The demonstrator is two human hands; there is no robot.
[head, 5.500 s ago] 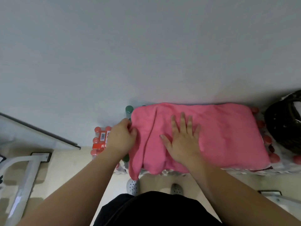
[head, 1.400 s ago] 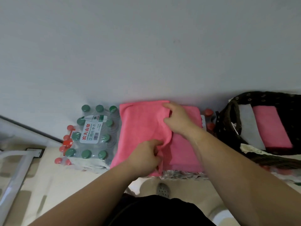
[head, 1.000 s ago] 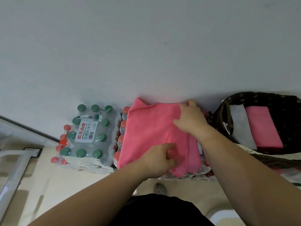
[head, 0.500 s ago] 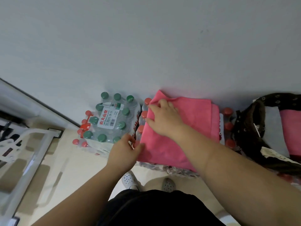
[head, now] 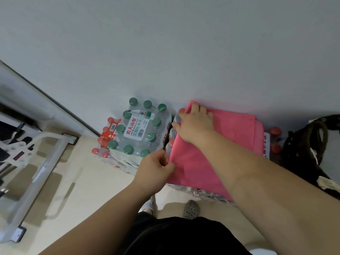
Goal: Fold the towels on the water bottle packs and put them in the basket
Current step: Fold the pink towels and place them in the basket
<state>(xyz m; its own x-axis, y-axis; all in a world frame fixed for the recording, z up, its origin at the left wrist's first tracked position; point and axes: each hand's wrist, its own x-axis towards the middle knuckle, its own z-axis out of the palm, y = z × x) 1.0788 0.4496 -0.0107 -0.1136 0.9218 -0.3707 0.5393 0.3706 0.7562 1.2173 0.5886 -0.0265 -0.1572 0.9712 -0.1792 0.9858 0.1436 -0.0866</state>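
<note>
Head view shows you a pink towel [head: 233, 137] folded into a neat layered rectangle at centre right of the frame. It lies on a red-capped water bottle pack [head: 266, 144], which it mostly covers. Your right forearm hides the towel's near right corner. At the right edge, a dark basket [head: 301, 150] is cut off, its contents unclear. Your right hand [head: 195, 126] presses flat on the far left corner; your left hand [head: 156, 168] pinches the near left edge.
</note>
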